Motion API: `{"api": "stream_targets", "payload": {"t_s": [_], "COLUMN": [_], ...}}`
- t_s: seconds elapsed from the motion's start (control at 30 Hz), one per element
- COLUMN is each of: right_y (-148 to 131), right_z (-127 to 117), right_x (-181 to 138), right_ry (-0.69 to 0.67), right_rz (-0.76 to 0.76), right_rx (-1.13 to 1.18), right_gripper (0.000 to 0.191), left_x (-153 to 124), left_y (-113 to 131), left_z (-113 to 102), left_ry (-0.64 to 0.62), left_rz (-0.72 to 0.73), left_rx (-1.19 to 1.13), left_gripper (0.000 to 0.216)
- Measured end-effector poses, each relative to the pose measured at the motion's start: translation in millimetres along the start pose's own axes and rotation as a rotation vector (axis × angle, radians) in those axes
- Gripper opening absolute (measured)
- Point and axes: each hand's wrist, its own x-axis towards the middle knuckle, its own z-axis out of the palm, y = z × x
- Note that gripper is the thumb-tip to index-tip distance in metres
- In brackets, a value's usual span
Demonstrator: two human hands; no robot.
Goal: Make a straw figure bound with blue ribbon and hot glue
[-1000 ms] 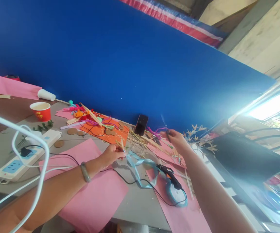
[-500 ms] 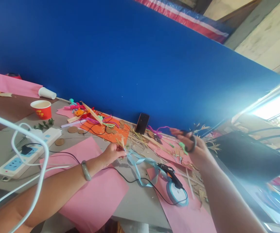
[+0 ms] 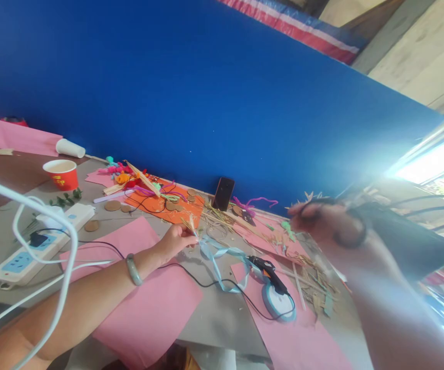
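Note:
My left hand [image 3: 176, 241], a bracelet on its wrist, is closed in a pinch over the table. Between its fingertips sit a few straw-coloured strips [image 3: 188, 224] and the end of a light blue ribbon [image 3: 219, 253]. Loops of that ribbon trail right toward a ribbon spool [image 3: 279, 304] lying on pink paper. A black hot glue gun [image 3: 270, 273] rests beside the spool with its cord running left. On the right, my right hand [image 3: 332, 226] is smeared by motion, closed around scissors [image 3: 355, 240] with dark handles. Their blades cannot be made out.
A phone [image 3: 224, 192] leans against the blue partition [image 3: 191, 103]. Scattered straw [image 3: 216, 220], orange paper [image 3: 191, 208] and wooden discs [image 3: 113, 206] lie at the back. A power strip [image 3: 48, 245], white cable [image 3: 70, 267] and red paper cup [image 3: 63, 177] are on the left.
My right hand has moved right and nearer to the camera with the scissors. My left hand keeps its pinch on the ribbon. The view has shifted slightly.

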Motion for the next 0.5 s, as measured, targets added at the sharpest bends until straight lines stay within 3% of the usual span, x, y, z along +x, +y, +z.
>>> {"api": "stream_targets", "payload": {"t_s": [0.03,0.1,0.17,0.23,0.5], "right_y": [0,6,17,30,59], "right_z": [18,52,80,99,121], "right_x": [-12,-36,-58,-73,-87], "right_ry": [-0.018,-0.23,-0.4,-0.473,-0.673], "right_rz": [0.005,0.073,0.127,0.189,0.293], "right_rx": [0.104,0.152,0.102,0.036,-0.158], "right_gripper": [0.042,0.043,0.045,0.044,0.045], "left_x": [0,0,0,-1,-6], "left_y": [0,1,3,6,11], "left_z": [0,-1,0,1,8], "left_ry": [0.003,0.013,0.023,0.036,0.061], "left_rz": [0.01,0.03,0.054,0.076,0.11], "left_rx": [0.0,0.001,0.0,-0.013,-0.082], "left_gripper": [0.014,0.014,0.013,0.013,0.018]}}
